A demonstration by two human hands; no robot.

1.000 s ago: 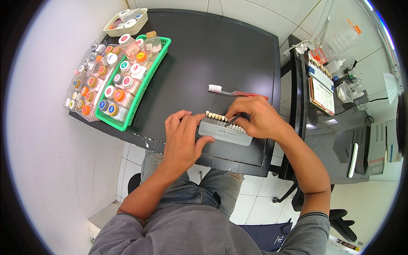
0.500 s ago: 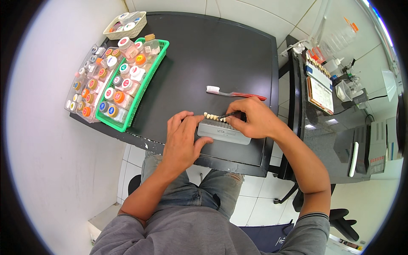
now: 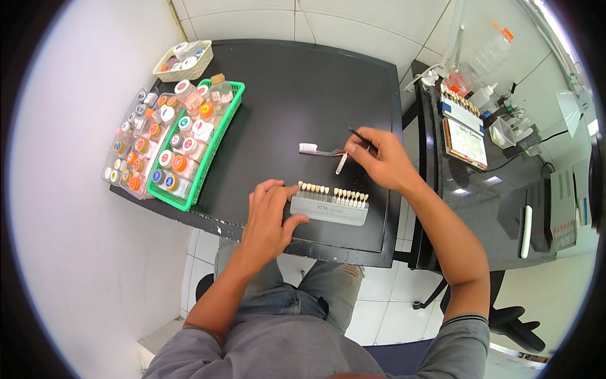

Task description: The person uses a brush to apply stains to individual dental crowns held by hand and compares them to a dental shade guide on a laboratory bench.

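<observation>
A grey tooth shade guide lies near the table's front edge, with a row of tooth-coloured tabs along its far side and a gap in the row. My left hand steadies its left end, the thumb in front and a forefinger at the back corner. Beyond the guide, my right hand is closed on one shade tab, its pale strip pointing down and left. A thin dark stick, pen-like, also sticks out from this hand. A red and clear toothbrush lies behind the tab, its handle partly hidden by the right hand.
At left, a green basket and a clear box hold several capped jars. A cream basket stands behind them. To the right, a dark side table carries a notebook, another shade guide and bottles.
My right hand has lifted away from the guide, up toward the toothbrush, bringing a shade tab out of the row. My left hand stays at the guide's end. The view has shifted slightly.
</observation>
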